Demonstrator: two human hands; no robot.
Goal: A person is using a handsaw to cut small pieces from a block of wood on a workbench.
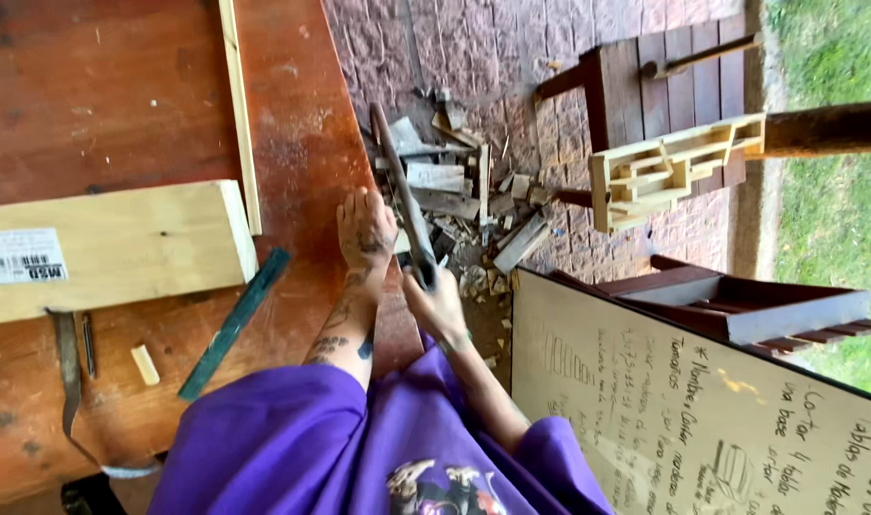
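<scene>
Single head-worn view, looking steeply down, close over the right hand; workbench beyond the left hand.

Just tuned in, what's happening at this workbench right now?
A person in a purple shirt stands at the edge of a reddish-brown wooden workbench. The right hand grips the handle of a long dark-bladed hand saw held along the bench edge, while the left hand rests flat on the bench beside it. A pile of wood offcuts lies on the brick paving below. A pale wooden plank lies on the bench.
</scene>
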